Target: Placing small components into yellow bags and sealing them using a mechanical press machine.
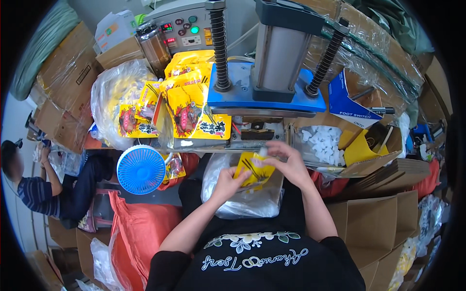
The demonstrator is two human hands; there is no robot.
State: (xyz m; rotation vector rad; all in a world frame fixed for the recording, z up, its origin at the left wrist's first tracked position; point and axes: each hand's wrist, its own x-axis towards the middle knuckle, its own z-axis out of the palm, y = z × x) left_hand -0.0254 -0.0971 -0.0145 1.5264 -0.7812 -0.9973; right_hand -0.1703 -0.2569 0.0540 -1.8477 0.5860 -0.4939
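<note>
Fingers of the left hand (pixel 228 183) are closed on a yellow pack (pixel 253 173). The left thumb lies flat on the front of the pack, and the other left fingers go behind it, so most of them are hidden. The right hand (pixel 292 162) is at the top right part of the pack. Its fingers are bent and a bit spread, with a gap between the thumb and the pointing finger. The right thumb is close to the top of the pack, next to a small whitish bit (pixel 263 152). That bit is blurry, so I cannot tell if the right fingers pinch it or only come near it. The pack is held tilted above the person's lap, in front of the press (pixel 264 99). Under the pack is a big clear bag (pixel 252 208), which lies on the lap. More yellow packs (pixel 199 114) are in a pile to the left of the press. A blue fan (pixel 141 169) stands to the left of the hands, just below that pile. To the right of the press there is a heap of small white bits (pixel 324 144). A big red bag (pixel 143 237) sits near the left arm.
</note>
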